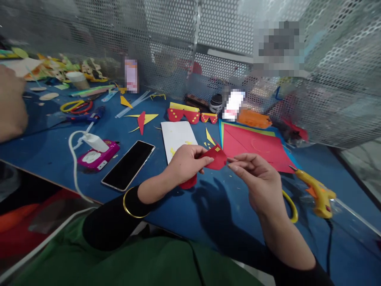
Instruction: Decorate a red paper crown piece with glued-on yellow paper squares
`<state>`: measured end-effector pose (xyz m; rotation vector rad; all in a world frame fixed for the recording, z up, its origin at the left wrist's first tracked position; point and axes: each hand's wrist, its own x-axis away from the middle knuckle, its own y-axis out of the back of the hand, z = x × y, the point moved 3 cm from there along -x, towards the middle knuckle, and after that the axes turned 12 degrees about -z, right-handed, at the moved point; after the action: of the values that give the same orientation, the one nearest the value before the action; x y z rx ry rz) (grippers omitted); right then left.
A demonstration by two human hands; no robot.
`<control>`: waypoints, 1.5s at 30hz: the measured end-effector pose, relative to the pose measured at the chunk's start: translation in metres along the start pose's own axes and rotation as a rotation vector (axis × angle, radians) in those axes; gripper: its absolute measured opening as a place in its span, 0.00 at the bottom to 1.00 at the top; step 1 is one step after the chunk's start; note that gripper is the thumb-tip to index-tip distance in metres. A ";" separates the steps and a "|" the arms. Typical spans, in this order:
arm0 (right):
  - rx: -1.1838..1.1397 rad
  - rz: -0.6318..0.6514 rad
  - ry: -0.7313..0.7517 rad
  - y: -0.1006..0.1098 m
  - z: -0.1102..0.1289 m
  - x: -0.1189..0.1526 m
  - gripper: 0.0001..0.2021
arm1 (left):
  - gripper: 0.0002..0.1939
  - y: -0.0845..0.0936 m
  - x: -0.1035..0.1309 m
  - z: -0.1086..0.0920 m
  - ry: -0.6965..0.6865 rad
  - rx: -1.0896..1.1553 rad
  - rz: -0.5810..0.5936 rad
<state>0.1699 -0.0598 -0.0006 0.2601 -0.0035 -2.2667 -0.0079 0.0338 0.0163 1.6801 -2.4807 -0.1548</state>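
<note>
My left hand (190,161) pinches a red paper cutout (216,159) between thumb and fingers, raised above the blue table. A small yellow square is on the cutout's upper part, and more red paper (189,183) shows below the hand. Close to the cutout's right edge, my right hand (260,176) has its thumb and fingertips pressed together. Whatever they hold is too small to make out. Behind my left hand lies a white sheet (178,135) with yellow scraps on it. Two red paper masks with yellow squares, one large (183,114) and one small (208,118), stand farther back.
Stacked coloured paper (250,145) lies right of centre, with a yellow glue gun (317,192) beside it. To the left are a black phone (128,165), a pink power strip (97,155) and scissors (76,106). Another person's hand (12,103) is at the far left.
</note>
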 end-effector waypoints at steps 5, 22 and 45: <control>-0.031 0.014 0.024 0.002 -0.001 0.002 0.11 | 0.06 -0.019 -0.002 0.002 -0.048 -0.031 0.049; 0.221 -0.067 0.121 0.003 0.002 0.010 0.08 | 0.03 -0.020 0.003 0.006 -0.020 0.002 0.164; 0.697 -0.051 0.772 -0.007 0.016 0.025 0.03 | 0.04 -0.026 0.006 0.010 -0.135 -0.155 0.074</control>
<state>0.1457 -0.0751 0.0102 1.4870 -0.3856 -1.9983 0.0116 0.0184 0.0022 1.5618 -2.5469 -0.4534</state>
